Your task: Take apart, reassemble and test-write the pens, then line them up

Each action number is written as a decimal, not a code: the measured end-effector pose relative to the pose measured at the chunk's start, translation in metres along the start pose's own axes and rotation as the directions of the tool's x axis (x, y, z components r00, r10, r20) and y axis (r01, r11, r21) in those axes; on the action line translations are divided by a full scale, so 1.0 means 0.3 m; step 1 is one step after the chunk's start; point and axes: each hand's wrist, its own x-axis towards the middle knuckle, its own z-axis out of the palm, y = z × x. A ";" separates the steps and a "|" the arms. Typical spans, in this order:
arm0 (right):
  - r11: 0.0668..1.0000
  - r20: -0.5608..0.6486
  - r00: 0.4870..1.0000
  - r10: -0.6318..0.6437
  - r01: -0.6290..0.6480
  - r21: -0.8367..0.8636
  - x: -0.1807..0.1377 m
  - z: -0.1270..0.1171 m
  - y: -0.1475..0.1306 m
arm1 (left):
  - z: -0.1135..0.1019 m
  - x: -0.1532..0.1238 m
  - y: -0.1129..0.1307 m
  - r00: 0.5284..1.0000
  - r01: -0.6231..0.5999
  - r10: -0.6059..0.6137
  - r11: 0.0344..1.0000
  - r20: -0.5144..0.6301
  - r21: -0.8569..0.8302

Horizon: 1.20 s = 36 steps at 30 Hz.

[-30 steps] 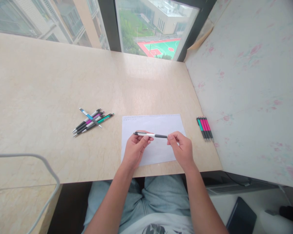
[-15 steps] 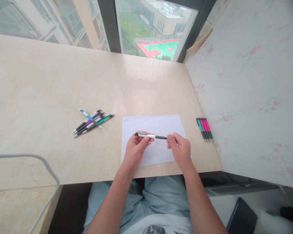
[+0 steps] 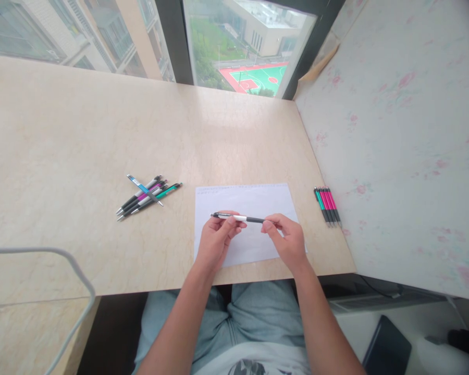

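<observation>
A white ballpoint pen (image 3: 254, 220) with a black grip and black clip lies level between my hands, above a sheet of white paper (image 3: 254, 198). My left hand (image 3: 218, 237) pinches its white barrel near the clip end, thumb on top. At the other end, my right hand (image 3: 285, 237) is closed on the tip, which its fingers hide. Rows of small marks run along the paper's top edge.
A loose pile of several pens (image 3: 144, 197) lies left of the paper. Several pink and green pens (image 3: 327, 207) stand in a neat row by the papered wall (image 3: 406, 156). A grey cable (image 3: 72, 260) crosses the left front.
The pen has shifted slightly to the left in my hands. My right fingers have moved a little left along with it and still hold the tip end.
</observation>
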 end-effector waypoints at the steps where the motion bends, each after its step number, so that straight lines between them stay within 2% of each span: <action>1: 1.000 0.004 1.000 0.003 -0.003 -0.010 0.000 0.000 -0.001 | 0.000 0.000 0.000 1.000 -0.002 0.002 1.000 0.009 0.007; 6: 0.996 -0.003 0.997 0.081 -0.081 0.043 0.001 0.015 0.003 | 0.002 -0.002 0.001 0.999 -0.017 0.017 1.000 0.038 0.022; 10: 0.988 0.050 0.998 0.035 -0.042 0.151 0.002 0.028 0.007 | 0.001 0.000 -0.002 0.999 -0.033 0.033 0.999 0.022 0.006; 16: 0.985 0.035 0.993 0.111 -0.115 0.129 -0.004 0.031 0.007 | 0.002 -0.002 -0.003 0.999 -0.007 0.005 0.999 0.035 0.033; 20: 0.956 0.099 0.987 0.128 -0.149 0.254 -0.003 0.036 0.020 | 0.004 -0.001 -0.001 1.000 -0.017 0.017 1.000 0.012 0.018; 22: 0.948 0.072 0.991 0.117 -0.133 0.289 -0.003 0.037 0.024 | 0.004 0.000 -0.001 1.000 -0.020 0.020 1.000 0.004 0.011; 25: 0.976 -0.001 0.995 0.100 -0.098 0.195 -0.002 0.031 0.018 | 0.002 0.001 -0.001 1.000 -0.015 0.015 1.000 0.002 0.016; 30: 0.996 -0.010 0.997 0.081 -0.080 0.023 0.000 0.020 -0.005 | 0.001 0.000 -0.003 1.000 -0.017 0.017 1.000 0.015 0.017; 36: 0.981 0.018 0.995 0.097 -0.099 0.169 -0.002 0.036 0.005 | -0.002 0.000 -0.004 1.000 -0.015 0.015 1.000 0.014 -0.011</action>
